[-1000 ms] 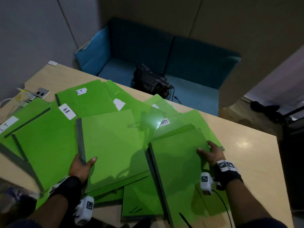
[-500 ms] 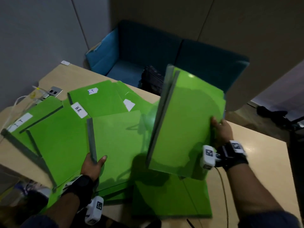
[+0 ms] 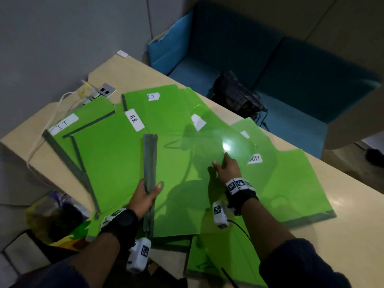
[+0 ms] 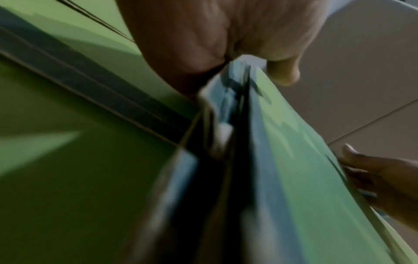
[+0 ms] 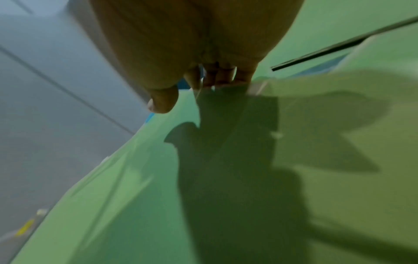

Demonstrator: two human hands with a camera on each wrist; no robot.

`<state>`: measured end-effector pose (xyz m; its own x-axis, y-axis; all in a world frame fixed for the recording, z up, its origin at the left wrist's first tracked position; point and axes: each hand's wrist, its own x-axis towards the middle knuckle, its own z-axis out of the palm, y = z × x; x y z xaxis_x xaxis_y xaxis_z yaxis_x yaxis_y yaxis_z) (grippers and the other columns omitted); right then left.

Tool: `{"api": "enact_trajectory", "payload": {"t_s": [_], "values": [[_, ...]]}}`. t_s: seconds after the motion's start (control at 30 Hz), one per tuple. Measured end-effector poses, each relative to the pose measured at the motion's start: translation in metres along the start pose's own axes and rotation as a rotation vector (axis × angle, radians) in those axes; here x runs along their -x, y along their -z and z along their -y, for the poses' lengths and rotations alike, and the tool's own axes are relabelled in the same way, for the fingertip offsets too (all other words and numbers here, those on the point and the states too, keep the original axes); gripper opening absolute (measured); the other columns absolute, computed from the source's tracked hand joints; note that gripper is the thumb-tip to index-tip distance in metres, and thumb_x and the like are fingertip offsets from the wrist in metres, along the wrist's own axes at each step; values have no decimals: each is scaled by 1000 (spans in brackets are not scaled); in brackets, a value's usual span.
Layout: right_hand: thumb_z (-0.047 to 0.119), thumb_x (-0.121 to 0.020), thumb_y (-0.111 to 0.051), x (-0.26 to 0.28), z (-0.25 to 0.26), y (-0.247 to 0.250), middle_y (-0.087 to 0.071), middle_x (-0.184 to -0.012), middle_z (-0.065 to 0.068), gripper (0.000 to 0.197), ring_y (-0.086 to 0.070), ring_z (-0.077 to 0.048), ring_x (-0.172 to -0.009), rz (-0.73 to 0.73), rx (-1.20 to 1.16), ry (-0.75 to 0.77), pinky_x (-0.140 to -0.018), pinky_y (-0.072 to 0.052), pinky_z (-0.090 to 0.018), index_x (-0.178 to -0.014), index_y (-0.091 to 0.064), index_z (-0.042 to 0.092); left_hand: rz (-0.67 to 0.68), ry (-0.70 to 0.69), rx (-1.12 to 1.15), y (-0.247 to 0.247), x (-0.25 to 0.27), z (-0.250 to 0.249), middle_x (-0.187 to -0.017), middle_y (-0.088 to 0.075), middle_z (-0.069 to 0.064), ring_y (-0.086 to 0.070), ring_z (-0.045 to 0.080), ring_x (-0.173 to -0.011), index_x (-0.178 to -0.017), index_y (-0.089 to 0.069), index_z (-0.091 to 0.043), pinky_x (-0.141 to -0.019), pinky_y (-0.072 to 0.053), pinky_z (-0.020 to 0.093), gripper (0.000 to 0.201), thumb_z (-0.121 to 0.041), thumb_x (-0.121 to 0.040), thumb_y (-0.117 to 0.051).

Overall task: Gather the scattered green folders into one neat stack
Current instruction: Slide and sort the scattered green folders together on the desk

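Observation:
Several green folders with grey spines lie fanned over the table (image 3: pixel 342 246). My left hand (image 3: pixel 145 196) grips the spines (image 3: pixel 150 159) of two folders lying one on the other; in the left wrist view my thumb (image 4: pixel 282 71) presses their grey edges together. My right hand (image 3: pixel 226 169) holds the right edge of the top folder (image 3: pixel 182 183), thumb (image 5: pixel 161 100) above and fingers (image 5: pixel 221 76) curled under. Folders labelled HR (image 3: pixel 108 163) and IT (image 3: pixel 83 121) lie to the left. Another folder (image 3: pixel 286 183) lies to the right.
One more folder (image 3: pixel 218 262) hangs over the near table edge below my right arm. A wall socket with white cables (image 3: pixel 106 90) sits at the far left corner. Behind the table are a blue sofa (image 3: pixel 270 59) and a black bag (image 3: pixel 236 94).
My right hand lifted the folder from the right, swung it upright and over to the left, and laid it on the folder under my left hand. The left hand now grips both spines.

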<state>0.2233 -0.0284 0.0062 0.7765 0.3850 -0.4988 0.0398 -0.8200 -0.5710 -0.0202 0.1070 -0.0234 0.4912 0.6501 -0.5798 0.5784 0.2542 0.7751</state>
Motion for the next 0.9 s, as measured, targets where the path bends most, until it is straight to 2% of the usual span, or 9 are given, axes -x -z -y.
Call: {"api": "enact_trajectory", "payload": {"t_s": [0.1,0.17,0.27,0.37,0.53,0.63,0.73,0.8,0.9], "values": [[45,-96,-58,-3,-2,-9,-46,-139,-15,62,-39,-34,-134,70,150,70,-113,-35,-47,-150,-43,19,-5,-8,-4,2,-3,9,-124,-61,0,-58,23,-114,-130,-44,-20,-101,-45,40,57,-33,-83,-74],[44,-93,-62,-7,-14,5,-46,-144,-14,60,-41,-34,-135,-53,85,41,-113,-35,-50,-147,-48,21,-24,-31,3,4,-4,10,-127,-63,3,-60,26,-116,-131,-47,-17,-104,-45,48,60,-29,-80,-77],[41,-86,-73,-15,-43,35,-46,-143,-21,69,-44,-39,-132,-296,23,-297,-108,-40,-50,-143,-48,12,-60,-34,11,11,-7,9,-130,-62,6,-58,27,-119,-135,-45,-13,-106,-43,49,68,-30,-79,-78],[37,-87,-74,-24,-51,48,-54,-137,-25,70,-54,-39,-123,-197,-180,-434,-92,-47,-39,-139,-47,-2,-111,-30,-1,24,-12,15,-131,-60,8,-57,30,-120,-135,-44,-12,-105,-43,49,73,-37,-77,-79],[51,-88,-67,-17,-26,49,-62,-94,-18,56,-61,-31,-73,11,-423,-569,-57,-49,-34,-106,-56,-1,-132,26,-15,28,-19,25,-141,-54,10,-52,31,-126,-140,-39,-12,-107,-41,51,84,-43,-74,-79],[34,-96,-62,-20,-21,51,-63,-96,-19,35,-58,-29,-74,-14,-492,-532,-62,-49,-35,-79,-52,4,-134,26,-13,27,-22,26,-134,-59,9,-56,31,-121,-135,-45,-12,-105,-43,52,73,-39,-76,-79],[15,-96,-63,-28,-25,57,-61,-124,-21,23,-61,-31,-86,-114,-510,-390,-78,-56,-40,-116,-57,5,-124,13,5,29,-22,25,-128,-62,8,-58,30,-116,-128,-49,-13,-104,-44,50,58,-31,-81,-76],[7,-94,-63,-29,-43,81,-60,-111,-16,49,-60,-32,-90,-269,-500,-339,-88,-54,-44,-139,-43,10,-117,-5,-6,29,-21,23,-126,-63,8,-58,31,-115,-127,-50,-12,-103,-44,48,53,-28,-82,-75],[3,-95,-55,-25,-103,137,-63,-111,-14,51,-55,-25,-90,-465,-366,-253,-84,-48,-40,-143,-44,15,-99,-16,-27,27,-19,21,-120,-64,7,-59,28,-111,-124,-51,-11,-99,-45,42,48,-23,-83,-75]]}}
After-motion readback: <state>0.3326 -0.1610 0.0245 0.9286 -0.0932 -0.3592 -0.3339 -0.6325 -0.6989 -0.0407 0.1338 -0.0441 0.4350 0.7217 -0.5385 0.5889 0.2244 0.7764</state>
